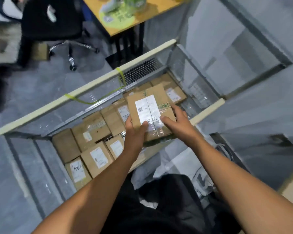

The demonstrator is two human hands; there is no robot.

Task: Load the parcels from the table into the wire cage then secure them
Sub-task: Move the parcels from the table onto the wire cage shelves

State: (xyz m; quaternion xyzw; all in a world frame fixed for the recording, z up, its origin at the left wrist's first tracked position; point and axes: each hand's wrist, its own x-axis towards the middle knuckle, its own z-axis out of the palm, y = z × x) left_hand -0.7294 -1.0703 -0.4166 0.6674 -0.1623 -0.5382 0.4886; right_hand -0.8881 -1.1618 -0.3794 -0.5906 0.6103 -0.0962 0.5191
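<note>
I look down into a wire cage (85, 97) with pale padded top rails. Several brown cardboard parcels (98, 159) with white labels cover its floor. A larger brown parcel (147, 105) with a big white label hangs over the right part of the cage. My left hand (135, 130) grips its near left edge, thumb on the label. At its near right side is my right hand (178, 120), thumb on top and fingers curled round the edge. A yellow-green strap (120, 78) is looped over the far rail and sags along the cage wall.
A wooden table (142, 17) with green and white packages stands beyond the cage. A black office chair (57, 26) sits at the far left on the grey floor. The right cage wall (208, 108) ends in another padded rail. My dark clothing fills the bottom centre.
</note>
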